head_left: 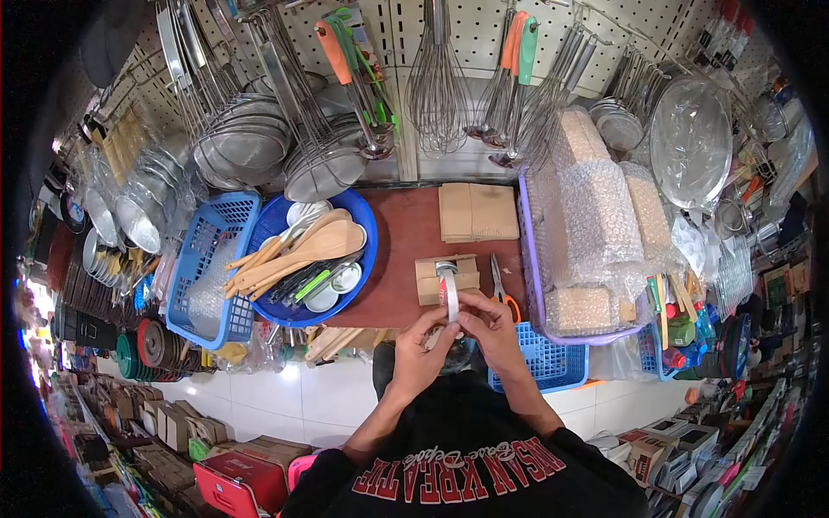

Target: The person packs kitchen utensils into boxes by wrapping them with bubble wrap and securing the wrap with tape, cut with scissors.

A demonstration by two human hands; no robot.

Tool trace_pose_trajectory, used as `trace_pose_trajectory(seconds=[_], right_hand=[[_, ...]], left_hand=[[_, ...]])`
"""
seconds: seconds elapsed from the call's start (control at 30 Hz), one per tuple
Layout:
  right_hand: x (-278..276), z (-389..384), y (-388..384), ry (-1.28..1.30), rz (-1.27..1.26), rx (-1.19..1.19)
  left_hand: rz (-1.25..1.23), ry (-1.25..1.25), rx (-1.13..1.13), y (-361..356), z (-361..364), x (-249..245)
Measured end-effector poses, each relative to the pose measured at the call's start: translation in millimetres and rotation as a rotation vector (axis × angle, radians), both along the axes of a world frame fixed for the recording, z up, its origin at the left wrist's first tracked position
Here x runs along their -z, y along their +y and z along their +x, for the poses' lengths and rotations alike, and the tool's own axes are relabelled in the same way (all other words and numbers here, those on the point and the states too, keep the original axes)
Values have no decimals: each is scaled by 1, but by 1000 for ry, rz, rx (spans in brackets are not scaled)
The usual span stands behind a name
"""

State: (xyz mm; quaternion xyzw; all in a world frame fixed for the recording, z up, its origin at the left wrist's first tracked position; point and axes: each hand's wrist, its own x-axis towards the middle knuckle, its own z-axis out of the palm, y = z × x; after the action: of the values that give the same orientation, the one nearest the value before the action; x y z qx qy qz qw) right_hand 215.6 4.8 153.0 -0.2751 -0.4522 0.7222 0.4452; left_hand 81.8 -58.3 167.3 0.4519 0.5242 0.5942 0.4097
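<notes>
Between my two hands is a narrow roll of tape (452, 302), pale with red print at its upper end. My left hand (421, 352) pinches its near side, while my right hand (489, 331) has thumb and fingers closed on the other side. Just beyond the roll lies a small folded piece of cardboard (426, 283) with a shiny metal item (446, 266) on it, partly covered by the tape. Scissors (498, 281) with orange handles rest to the right of the cardboard, close to my right hand.
A flat cardboard stack (479, 212) lies farther back on the red-brown table (399, 226). To the left stand a blue bowl (367, 250) of wooden utensils and a blue basket (179, 298). A purple basket (533, 298) holds bubble-wrapped packs at right. Whisks (439, 86) and strainers (242, 142) hang behind.
</notes>
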Motion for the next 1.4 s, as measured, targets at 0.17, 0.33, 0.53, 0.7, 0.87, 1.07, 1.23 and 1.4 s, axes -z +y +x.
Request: trace_pose_trajectory(seconds=[0.17, 0.33, 0.53, 0.7, 0.87, 1.07, 1.23, 1.4], right_hand=[[-5, 0, -2, 0, 3, 2], [-11, 2, -3, 12, 57, -38], [-10, 3, -5, -107, 263, 19], [-10, 5, -8, -140, 262, 16], [-10, 6, -11, -95, 233, 8], [-13, 7, -11, -46, 254, -45], [-12, 7, -12, -78, 281, -53], [-5, 7, -12, -91, 282, -49]], left_hand=[[27, 40, 9, 0, -1, 1], [88, 65, -15, -1, 2, 0], [162, 257, -45, 0, -1, -3], [228, 309, -72, -1, 1, -1], [311, 419, -88, -1, 1, -3], [148, 275, -83, -10, 6, -2], [299, 360, -101, -4, 2, 2], [313, 394, -95, -6, 0, 5]])
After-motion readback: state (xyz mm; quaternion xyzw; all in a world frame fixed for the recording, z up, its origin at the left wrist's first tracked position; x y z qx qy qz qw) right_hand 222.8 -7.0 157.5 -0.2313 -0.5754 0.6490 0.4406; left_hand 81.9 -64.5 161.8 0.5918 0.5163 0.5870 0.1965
